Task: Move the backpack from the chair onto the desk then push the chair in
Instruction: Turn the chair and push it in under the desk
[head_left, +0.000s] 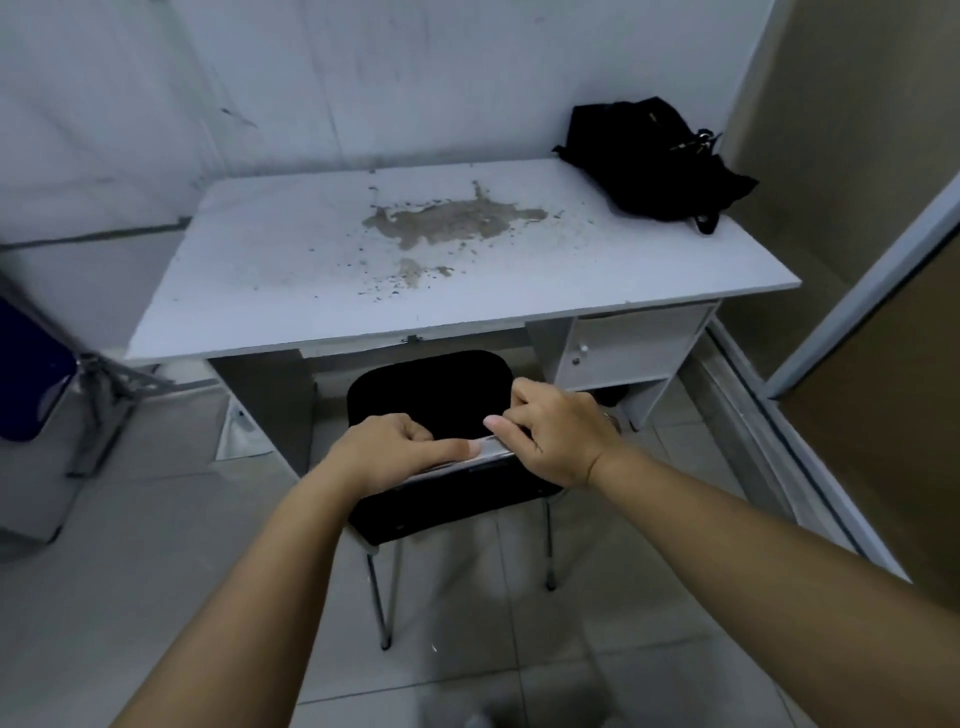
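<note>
The black backpack (652, 163) lies slumped on the far right corner of the white desk (322, 270), against the wall. A black chair (431, 395) on thin metal legs stands in front of the desk, its seat's front part under the desk edge. My left hand (392, 449) and my right hand (556, 434) both grip the top of the chair's backrest, fingers curled over the metal rail, thumbs on top.
The desk top has a large worn brown patch (452, 221) in the middle. A drawer unit (623, 345) hangs under the desk's right side. A blue folding chair (36, 374) stands at the left. A brown panel and a sliding door frame (852, 291) close the right side.
</note>
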